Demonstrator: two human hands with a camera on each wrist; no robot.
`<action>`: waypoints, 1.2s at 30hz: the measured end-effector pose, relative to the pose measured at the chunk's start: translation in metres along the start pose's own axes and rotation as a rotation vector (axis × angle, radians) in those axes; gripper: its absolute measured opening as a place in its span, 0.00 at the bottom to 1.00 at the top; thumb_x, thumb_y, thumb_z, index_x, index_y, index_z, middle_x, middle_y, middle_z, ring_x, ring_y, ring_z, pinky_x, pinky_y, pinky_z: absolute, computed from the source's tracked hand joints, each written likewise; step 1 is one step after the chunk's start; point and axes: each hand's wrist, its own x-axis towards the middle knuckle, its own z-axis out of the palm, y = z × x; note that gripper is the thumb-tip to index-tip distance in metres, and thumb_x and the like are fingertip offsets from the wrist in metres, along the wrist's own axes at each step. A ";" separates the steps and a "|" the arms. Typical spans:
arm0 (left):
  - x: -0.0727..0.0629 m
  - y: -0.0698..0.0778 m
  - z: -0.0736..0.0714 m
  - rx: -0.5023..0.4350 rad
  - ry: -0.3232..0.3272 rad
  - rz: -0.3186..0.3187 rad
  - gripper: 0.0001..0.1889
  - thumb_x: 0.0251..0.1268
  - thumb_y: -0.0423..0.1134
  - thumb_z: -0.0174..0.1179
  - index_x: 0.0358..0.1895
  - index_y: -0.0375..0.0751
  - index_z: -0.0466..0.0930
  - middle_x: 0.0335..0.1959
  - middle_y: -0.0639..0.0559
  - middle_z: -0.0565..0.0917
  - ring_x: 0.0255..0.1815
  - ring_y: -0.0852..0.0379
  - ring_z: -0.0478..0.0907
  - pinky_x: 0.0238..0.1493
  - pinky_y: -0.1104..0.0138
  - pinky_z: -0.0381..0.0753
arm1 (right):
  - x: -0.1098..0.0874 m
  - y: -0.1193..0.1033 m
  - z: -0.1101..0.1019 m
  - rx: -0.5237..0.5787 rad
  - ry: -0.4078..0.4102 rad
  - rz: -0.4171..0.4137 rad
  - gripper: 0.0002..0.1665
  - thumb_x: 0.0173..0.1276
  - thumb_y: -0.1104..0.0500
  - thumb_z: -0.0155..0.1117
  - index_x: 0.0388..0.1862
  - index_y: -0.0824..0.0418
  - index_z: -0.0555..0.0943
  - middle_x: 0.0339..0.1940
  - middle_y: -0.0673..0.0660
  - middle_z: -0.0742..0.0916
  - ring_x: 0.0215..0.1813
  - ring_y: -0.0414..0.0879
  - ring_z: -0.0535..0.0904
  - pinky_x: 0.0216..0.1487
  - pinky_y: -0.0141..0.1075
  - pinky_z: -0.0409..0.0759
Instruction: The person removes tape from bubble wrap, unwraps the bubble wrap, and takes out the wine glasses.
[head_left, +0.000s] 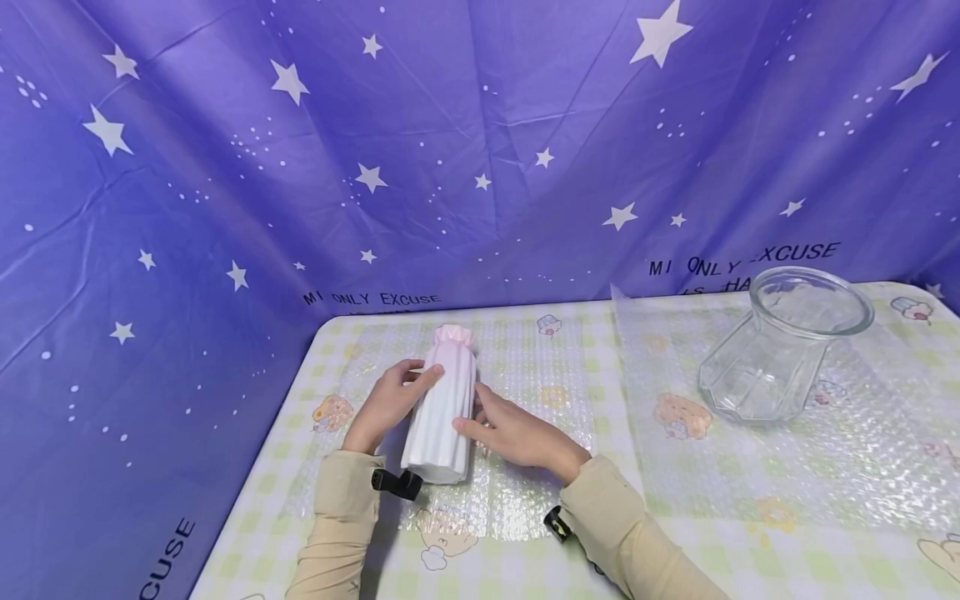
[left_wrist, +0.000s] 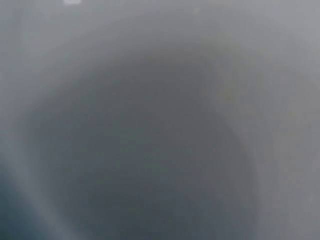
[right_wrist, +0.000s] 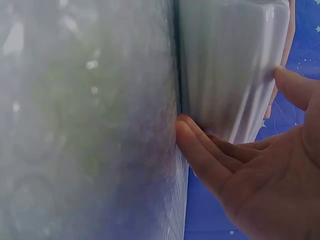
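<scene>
A ribbed vase (head_left: 441,417), white with a pink neck, lies on its side on a sheet of bubble wrap (head_left: 540,492), its pink end toward the back. My left hand (head_left: 388,407) holds it from the left, thumb laid over the upper body. From the other side my right hand (head_left: 521,432) grips the lower body, its thumb on top and its fingers low along the side. In the right wrist view, that hand's fingertips (right_wrist: 186,131) reach between the vase and the bubble wrap. The left wrist view is only a grey blur.
On the right, a clear faceted glass vase (head_left: 757,375) with a wide rim stands on a second bubble wrap sheet (head_left: 675,483). A green-checked cloth (head_left: 255,542) covers the table. A purple star-printed curtain (head_left: 480,233) hangs along the back and left edges.
</scene>
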 end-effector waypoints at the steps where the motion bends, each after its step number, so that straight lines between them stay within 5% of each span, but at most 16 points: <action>1: 0.000 0.000 0.000 -0.009 0.006 -0.001 0.38 0.69 0.61 0.57 0.70 0.34 0.66 0.60 0.35 0.77 0.54 0.44 0.79 0.53 0.55 0.82 | 0.000 0.000 0.000 0.005 -0.001 -0.004 0.46 0.79 0.46 0.50 0.83 0.54 0.37 0.63 0.56 0.79 0.55 0.45 0.80 0.60 0.41 0.78; 16: 0.000 0.010 0.006 -0.002 0.134 0.043 0.35 0.66 0.57 0.61 0.68 0.37 0.71 0.57 0.35 0.80 0.52 0.43 0.82 0.52 0.53 0.83 | 0.000 -0.001 -0.003 0.067 0.029 -0.020 0.48 0.78 0.47 0.53 0.82 0.51 0.35 0.72 0.59 0.72 0.62 0.47 0.79 0.61 0.39 0.79; 22: -0.003 0.014 0.006 -0.055 0.223 0.068 0.32 0.63 0.54 0.64 0.66 0.39 0.73 0.55 0.38 0.81 0.49 0.45 0.82 0.48 0.56 0.84 | -0.001 -0.007 -0.005 0.001 0.087 -0.015 0.51 0.76 0.45 0.55 0.82 0.58 0.37 0.78 0.62 0.64 0.63 0.50 0.78 0.68 0.45 0.74; 29: -0.005 0.020 0.006 -0.141 0.304 0.126 0.29 0.61 0.50 0.69 0.63 0.41 0.75 0.53 0.39 0.82 0.43 0.45 0.84 0.43 0.60 0.85 | -0.001 -0.012 -0.006 0.081 0.157 -0.036 0.50 0.75 0.51 0.60 0.83 0.53 0.40 0.74 0.63 0.69 0.59 0.54 0.81 0.54 0.38 0.84; 36: -0.008 0.027 0.006 -0.223 0.339 0.193 0.28 0.60 0.45 0.71 0.62 0.41 0.75 0.55 0.38 0.81 0.44 0.43 0.85 0.45 0.59 0.85 | -0.001 -0.015 -0.007 0.120 0.214 -0.087 0.50 0.73 0.56 0.62 0.83 0.52 0.43 0.74 0.65 0.69 0.63 0.58 0.78 0.54 0.38 0.84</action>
